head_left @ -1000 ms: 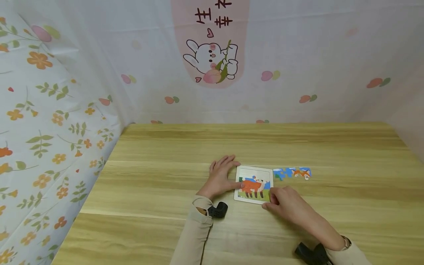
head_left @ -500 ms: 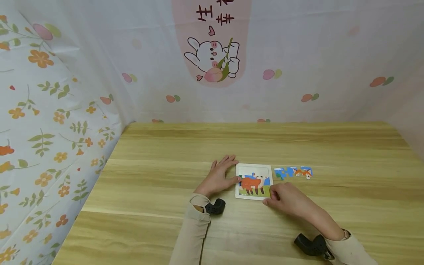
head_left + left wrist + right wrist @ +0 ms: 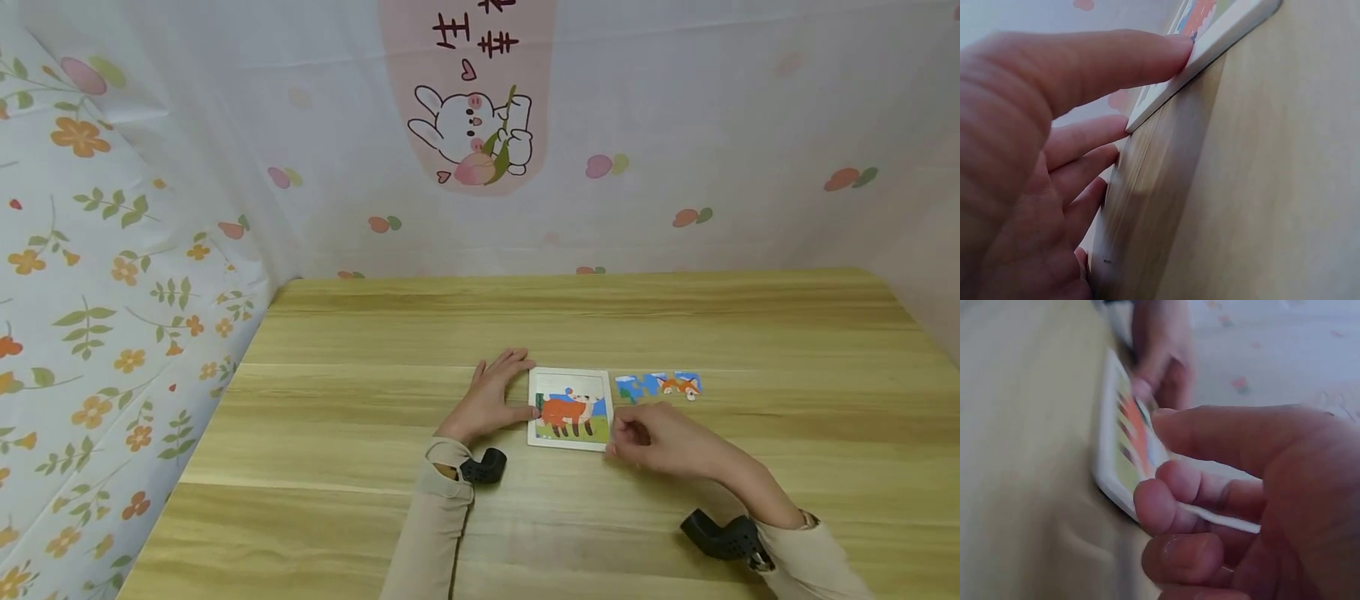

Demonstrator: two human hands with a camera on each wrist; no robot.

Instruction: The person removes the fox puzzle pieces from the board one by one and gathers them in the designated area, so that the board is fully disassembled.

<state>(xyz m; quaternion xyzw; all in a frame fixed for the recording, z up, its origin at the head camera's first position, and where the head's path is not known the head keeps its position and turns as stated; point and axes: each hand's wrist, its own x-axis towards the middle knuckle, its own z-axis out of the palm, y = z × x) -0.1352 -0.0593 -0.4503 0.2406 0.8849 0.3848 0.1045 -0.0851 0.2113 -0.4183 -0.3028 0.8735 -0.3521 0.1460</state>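
Note:
A square jigsaw puzzle with a white frame (image 3: 570, 446) lies flat on the table, its picture (image 3: 566, 412) showing an orange fox's body on grass. The upper part of its tray is bare and pale. At its left side my left hand (image 3: 487, 406) has its fingers spread, the thumb (image 3: 1175, 56) touching the frame's edge. Beside the lower right corner, my right hand (image 3: 663, 437) has loosely curled fingers, with the thumb (image 3: 1179, 428) apart from them and nothing visible between. Loose puzzle pieces (image 3: 682, 386), with blue sky and fox ears, lie right of the frame.
The wooden table (image 3: 360, 417) stretches out around the puzzle. A white patterned cloth (image 3: 315, 125) hangs behind it, and a floral cloth (image 3: 112, 333) hangs on the left. Black wrist cameras (image 3: 483, 467) sit at both wrists.
My left thumb has slid back from the picture to the frame's edge. The puzzle has turned slightly straighter. My right hand has drawn a little to the right, off the lower right corner.

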